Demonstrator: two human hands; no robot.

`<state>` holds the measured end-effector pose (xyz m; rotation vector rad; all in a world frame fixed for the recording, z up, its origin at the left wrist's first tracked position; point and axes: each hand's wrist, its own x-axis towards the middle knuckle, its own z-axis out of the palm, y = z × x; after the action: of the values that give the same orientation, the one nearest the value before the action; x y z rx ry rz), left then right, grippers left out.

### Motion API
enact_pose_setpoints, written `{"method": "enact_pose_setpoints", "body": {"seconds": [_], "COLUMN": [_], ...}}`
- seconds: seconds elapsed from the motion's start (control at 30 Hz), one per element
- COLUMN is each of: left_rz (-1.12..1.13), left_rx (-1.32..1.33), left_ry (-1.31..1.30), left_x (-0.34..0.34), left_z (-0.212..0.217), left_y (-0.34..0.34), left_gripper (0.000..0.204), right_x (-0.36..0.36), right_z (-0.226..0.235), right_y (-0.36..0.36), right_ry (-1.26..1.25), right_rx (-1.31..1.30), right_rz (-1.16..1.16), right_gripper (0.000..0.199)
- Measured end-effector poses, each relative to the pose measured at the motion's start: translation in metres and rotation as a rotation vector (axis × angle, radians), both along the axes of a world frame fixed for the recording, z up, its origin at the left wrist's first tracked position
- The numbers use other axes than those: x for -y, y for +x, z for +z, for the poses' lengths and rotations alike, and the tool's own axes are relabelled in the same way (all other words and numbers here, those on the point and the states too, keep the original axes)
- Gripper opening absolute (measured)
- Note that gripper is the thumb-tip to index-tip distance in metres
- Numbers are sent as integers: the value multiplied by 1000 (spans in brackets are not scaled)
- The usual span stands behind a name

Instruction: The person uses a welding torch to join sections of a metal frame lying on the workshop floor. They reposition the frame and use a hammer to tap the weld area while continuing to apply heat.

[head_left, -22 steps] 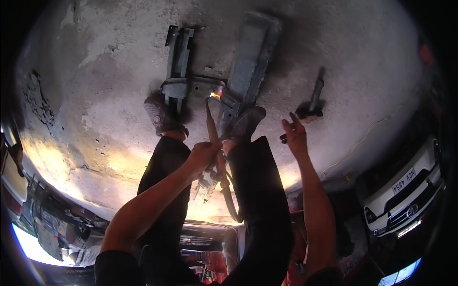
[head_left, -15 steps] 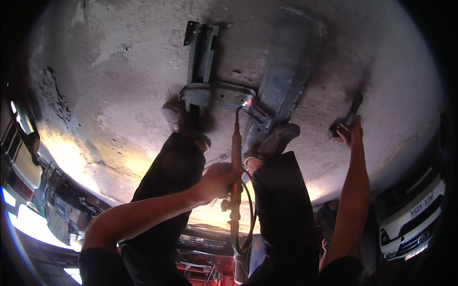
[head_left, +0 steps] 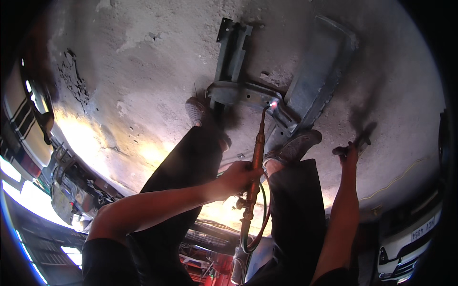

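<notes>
My left hand (head_left: 238,180) is closed round the brass body of a gas torch (head_left: 258,150). The torch's thin bent tip reaches a bent metal bracket (head_left: 249,93), where a small spot glows pink-white near its right end. That bracket lies across an upright metal channel (head_left: 232,55) on the left and meets a long flat metal piece (head_left: 318,66) on the right. Off to the right, my right hand (head_left: 351,156) grips a short dark hammer (head_left: 339,150) above the floor; blur and shadow partly hide its shape.
My shoes (head_left: 296,147) stand close to the bracket on the rough concrete floor (head_left: 157,71). Hoses (head_left: 264,209) loop down from the torch between my legs. A white car (head_left: 410,248) is at the lower right, and a yellow line or cord (head_left: 393,181) runs along the floor nearby.
The whole view has shifted, so the metal parts sit farther right. My right hand has lowered and turned with the hammer. The torch tip stays at the glowing spot.
</notes>
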<state>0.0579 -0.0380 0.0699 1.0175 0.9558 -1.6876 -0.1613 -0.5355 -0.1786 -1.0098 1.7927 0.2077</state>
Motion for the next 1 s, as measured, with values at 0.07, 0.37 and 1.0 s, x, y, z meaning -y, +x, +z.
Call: {"method": "enact_pose_setpoints", "body": {"seconds": [0.07,0.37,1.0], "left_rz": [19,5,-72], "left_rx": [62,97,255], "left_ry": [2,13,30], "left_x": [-9,-11,-12], "left_z": [3,-6,17], "left_y": [-7,-13,-33], "left_gripper": [30,33,38], "right_x": [-24,-82,-219], "right_z": [40,301,341], "right_y": [5,97,176], "right_ry": [-11,268,116], "right_rx": [-79,-56,-33], "right_rz": [158,573,1712], "right_gripper": [42,78,22]}}
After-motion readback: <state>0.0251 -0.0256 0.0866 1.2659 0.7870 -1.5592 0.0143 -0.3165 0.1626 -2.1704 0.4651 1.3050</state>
